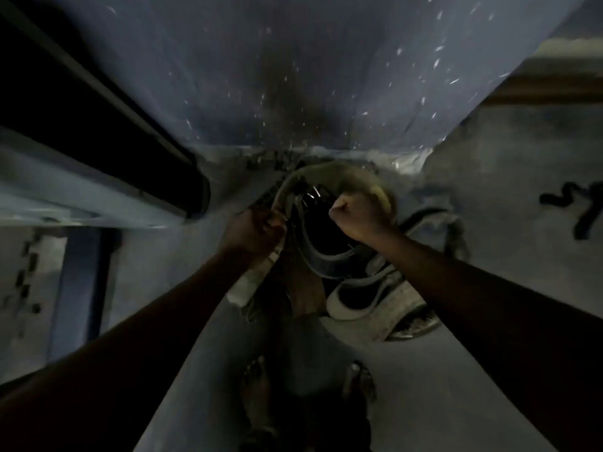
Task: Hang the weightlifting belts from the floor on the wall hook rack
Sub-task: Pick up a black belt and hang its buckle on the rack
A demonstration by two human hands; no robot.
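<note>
Head view, dim and motion-blurred. A curved weightlifting belt (pixel 329 181) is held up in a loop between both hands, in front of the speckled wall (pixel 293 76) and above the floor (pixel 456 370). The left hand (pixel 257 233) is closed around the belt's left side, where a pale strap end (pixel 251 282) hangs down below the fist. The right hand (pixel 359 216) is clenched in a fist on the belt's right side; both sets of fingers are curled tight on it. A metal buckle appears to glint inside the loop, though detail is unclear.

Progress, as judged: one belt is lifted but not yet hung. No hook rack can be made out, so its position relative to the belt cannot be told. At least one further belt (pixel 365 298) lies curled on the floor just below the hands, still to be collected.

Surroundings: bare feet (pixel 257 383) are seen at the floor's lower edge. A dark beam (pixel 98 119) runs diagonally along the wall's left side, close to the raised belt, and may restrict the lift.
</note>
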